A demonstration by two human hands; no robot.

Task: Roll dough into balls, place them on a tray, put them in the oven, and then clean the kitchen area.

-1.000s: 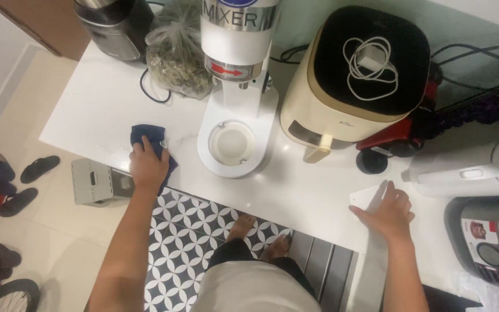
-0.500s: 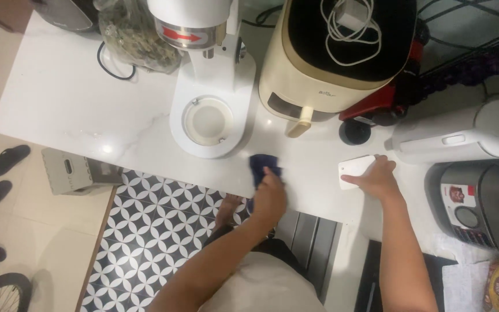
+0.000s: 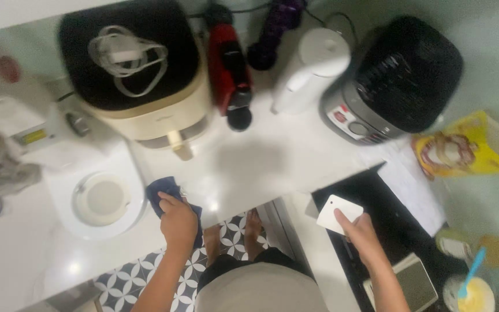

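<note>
A dark blue cloth [image 3: 167, 195] is pressed flat under the left hand [image 3: 177, 219], fingers curled over it, at the front edge of the white counter [image 3: 261, 167]. The cloth is seen just beside the round base of a white stand mixer [image 3: 102, 199], whether touching cannot be told. A small white card [image 3: 339, 214] is held in the right hand [image 3: 362, 234], pinched by its near corner between thumb and fingers, above a black cooktop [image 3: 394, 231] beyond the counter's right end. Along the back edge are recorded a cream air fryer [image 3: 140, 86] with a coiled white cable [image 3: 127, 58] on top, a red appliance [image 3: 226, 69], a white kettle [image 3: 310, 69] and a black cooker [image 3: 394, 81]. An open bare stretch of counter is noted between the cloth and the kettle. Bare feet on a patterned tile floor [image 3: 116, 283] are seen below the front edge. A yellow packet [image 3: 463, 147] lies at the far right.
</note>
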